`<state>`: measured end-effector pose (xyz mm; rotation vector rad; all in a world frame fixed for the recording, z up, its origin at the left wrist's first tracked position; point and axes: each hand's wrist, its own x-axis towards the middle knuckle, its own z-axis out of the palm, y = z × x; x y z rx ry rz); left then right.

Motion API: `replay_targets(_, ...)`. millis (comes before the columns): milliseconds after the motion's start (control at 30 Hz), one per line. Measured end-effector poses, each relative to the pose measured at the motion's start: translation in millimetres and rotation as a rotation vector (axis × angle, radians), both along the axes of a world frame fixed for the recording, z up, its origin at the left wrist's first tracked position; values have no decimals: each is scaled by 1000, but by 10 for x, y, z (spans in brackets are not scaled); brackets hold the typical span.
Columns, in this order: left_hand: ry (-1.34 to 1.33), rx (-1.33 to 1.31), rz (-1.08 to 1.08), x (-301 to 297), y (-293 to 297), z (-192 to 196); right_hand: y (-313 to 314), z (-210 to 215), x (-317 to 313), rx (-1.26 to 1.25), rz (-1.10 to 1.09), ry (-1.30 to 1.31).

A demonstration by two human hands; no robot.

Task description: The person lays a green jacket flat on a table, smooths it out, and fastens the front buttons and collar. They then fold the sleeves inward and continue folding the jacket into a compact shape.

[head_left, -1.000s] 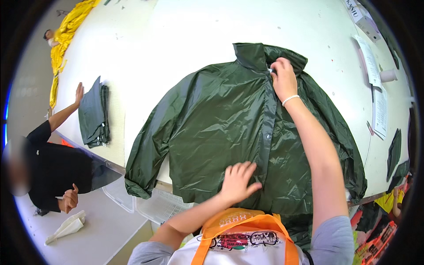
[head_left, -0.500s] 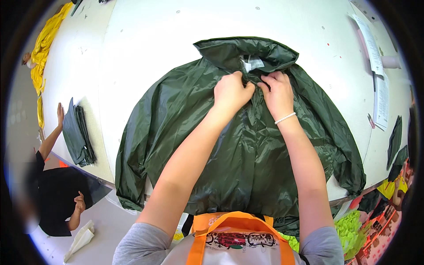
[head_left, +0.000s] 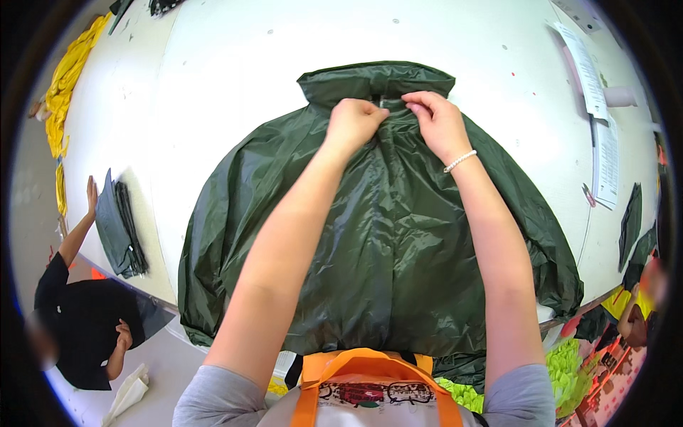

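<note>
A dark green, shiny waterproof jacket (head_left: 398, 235) lies spread front up on the white table, its sleeves fanned out to both sides. Its tall collar (head_left: 377, 77) points away from me, and the front edges meet below it. My left hand (head_left: 356, 122) is closed, thumb and forefinger pinching the jacket front at the collar's base. Just to its right, my right hand (head_left: 439, 127), with a white bead bracelet at the wrist, has its fingertips pinched on the fabric at the collar's lower edge. Whatever small part lies between the fingertips is hidden.
On the left, a stack of folded dark green pieces (head_left: 119, 228) lies near a person in black (head_left: 92, 327). Yellow fabric (head_left: 71, 71) hangs along the far left edge. Printed sheets (head_left: 594, 92) and small pink-handled snips (head_left: 589, 196) lie at the right. Bright green material (head_left: 565, 377) sits below the table.
The two front edges have come together at the neck, covering the white label inside the collar. Both hands have shifted slightly up and left, and their fingertips are a little farther apart.
</note>
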<state>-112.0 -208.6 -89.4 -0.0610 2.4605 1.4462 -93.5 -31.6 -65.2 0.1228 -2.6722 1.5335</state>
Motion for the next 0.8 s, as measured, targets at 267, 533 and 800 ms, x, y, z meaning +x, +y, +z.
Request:
replay_targets(267, -271, 134, 126, 0, -122, 65, 2621, -33, 443, 513, -655, 173)
replay_targets(533, 240, -311, -194, 22, 61, 369, 5476, -702, 1675, 1136, -582, -289)
replay_targets(800, 21, 71, -46, -14, -42, 517, 4634, -274, 1291, 950, -513, -124)
